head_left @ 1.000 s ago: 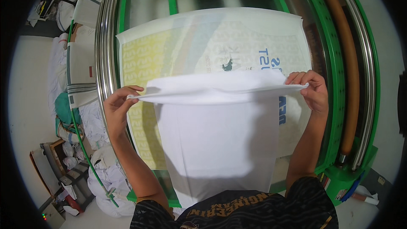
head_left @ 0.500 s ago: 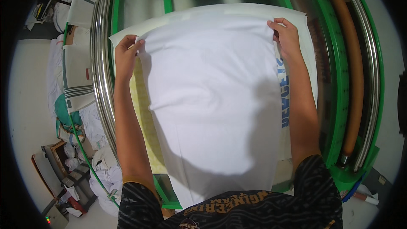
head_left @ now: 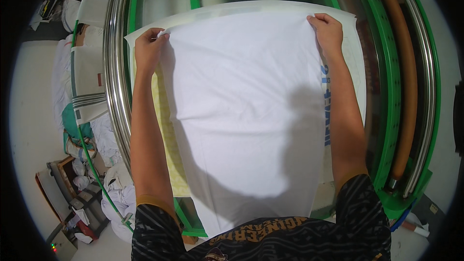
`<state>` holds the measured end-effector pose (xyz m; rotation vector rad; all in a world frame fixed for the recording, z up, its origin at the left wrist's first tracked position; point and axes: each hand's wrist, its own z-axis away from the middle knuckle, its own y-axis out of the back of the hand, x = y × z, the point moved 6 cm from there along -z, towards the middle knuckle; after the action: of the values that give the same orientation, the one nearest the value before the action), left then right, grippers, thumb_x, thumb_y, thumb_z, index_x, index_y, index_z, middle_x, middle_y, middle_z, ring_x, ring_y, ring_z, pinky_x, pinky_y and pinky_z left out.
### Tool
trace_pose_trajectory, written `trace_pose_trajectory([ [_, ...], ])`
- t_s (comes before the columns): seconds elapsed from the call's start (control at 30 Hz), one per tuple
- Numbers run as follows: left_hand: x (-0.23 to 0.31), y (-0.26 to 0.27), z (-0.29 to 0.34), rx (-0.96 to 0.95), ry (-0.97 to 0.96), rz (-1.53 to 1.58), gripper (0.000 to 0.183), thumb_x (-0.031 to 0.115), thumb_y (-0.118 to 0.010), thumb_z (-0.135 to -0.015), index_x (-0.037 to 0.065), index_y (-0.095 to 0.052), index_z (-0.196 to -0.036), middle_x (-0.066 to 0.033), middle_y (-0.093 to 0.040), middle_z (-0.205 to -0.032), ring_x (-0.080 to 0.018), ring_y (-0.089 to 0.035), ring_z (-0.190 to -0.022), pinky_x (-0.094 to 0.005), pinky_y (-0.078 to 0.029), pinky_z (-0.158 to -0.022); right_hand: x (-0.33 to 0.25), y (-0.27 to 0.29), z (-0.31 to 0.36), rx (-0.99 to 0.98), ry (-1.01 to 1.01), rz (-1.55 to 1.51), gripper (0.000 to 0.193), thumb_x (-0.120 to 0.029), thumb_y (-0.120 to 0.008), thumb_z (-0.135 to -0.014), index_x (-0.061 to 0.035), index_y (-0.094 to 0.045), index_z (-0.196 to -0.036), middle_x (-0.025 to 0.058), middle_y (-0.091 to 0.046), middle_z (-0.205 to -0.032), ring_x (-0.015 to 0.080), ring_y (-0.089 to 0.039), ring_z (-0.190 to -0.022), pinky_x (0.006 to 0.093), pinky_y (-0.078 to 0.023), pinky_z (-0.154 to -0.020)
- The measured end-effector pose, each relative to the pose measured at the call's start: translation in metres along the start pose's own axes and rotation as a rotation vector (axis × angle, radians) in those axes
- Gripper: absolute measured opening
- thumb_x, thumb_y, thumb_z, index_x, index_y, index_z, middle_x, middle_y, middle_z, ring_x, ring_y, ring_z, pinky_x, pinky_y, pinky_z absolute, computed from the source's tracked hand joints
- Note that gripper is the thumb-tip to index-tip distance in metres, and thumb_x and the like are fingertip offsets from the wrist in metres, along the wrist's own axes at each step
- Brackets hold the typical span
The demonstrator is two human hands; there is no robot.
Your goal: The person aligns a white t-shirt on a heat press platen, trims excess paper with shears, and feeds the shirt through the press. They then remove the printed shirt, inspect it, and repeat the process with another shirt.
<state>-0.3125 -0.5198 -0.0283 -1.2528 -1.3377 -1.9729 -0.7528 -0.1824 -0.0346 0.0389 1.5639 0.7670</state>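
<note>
Steel rails [head_left: 113, 58] are lining the far left. The left hand [head_left: 150, 49] is pinching the white cloth [head_left: 246, 92] at its far left corner. The cloth is spreading, slightly wrinkled, over a printed sheet [head_left: 165, 116]. The right hand [head_left: 330, 36] is pinching the far right corner. A brown roller [head_left: 409, 77] is lying farther right.

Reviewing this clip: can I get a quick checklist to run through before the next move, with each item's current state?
1. Left hand pinching the white cloth near its far left corner: ok.
2. Right hand pinching near the far right corner: ok.
3. Cloth free of creases: not ok, wrinkles cross it.
4. Printed sheet fully covered: not ok, yellow shows at left and blue at right.
5. Near edge straight: cannot tell, the dark shirt hides it.
</note>
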Motion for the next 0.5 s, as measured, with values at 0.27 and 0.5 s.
trace_pose_trajectory([
  [0.27,-0.003,-0.011,-0.009,0.184,-0.016,-0.192,0.026,0.018,-0.085,-0.094,0.004,-0.084,-0.116,-0.0093,-0.081,-0.097,-0.0199,-0.074,-0.087,-0.0354,-0.058,-0.084,0.010,-0.007,-0.008,0.036,-0.019,-0.059,0.034,-0.027,-0.088,-0.092,-0.0006,-0.085,-0.114,0.0111,-0.084,-0.102,0.0230,-0.076,-0.094,0.0354,-0.058,-0.092],
  [0.5,0.000,-0.020,-0.011,0.198,-0.010,-0.225,0.027,0.021,-0.084,-0.094,0.006,-0.084,-0.116,-0.0124,-0.085,-0.107,-0.0256,-0.078,-0.095,-0.0389,-0.058,-0.088,0.012,-0.007,-0.007,0.087,-0.041,-0.019,0.033,-0.028,-0.088,-0.093,-0.0024,-0.085,-0.114,0.0103,-0.084,-0.102,0.0235,-0.076,-0.094,0.0355,-0.058,-0.092],
])
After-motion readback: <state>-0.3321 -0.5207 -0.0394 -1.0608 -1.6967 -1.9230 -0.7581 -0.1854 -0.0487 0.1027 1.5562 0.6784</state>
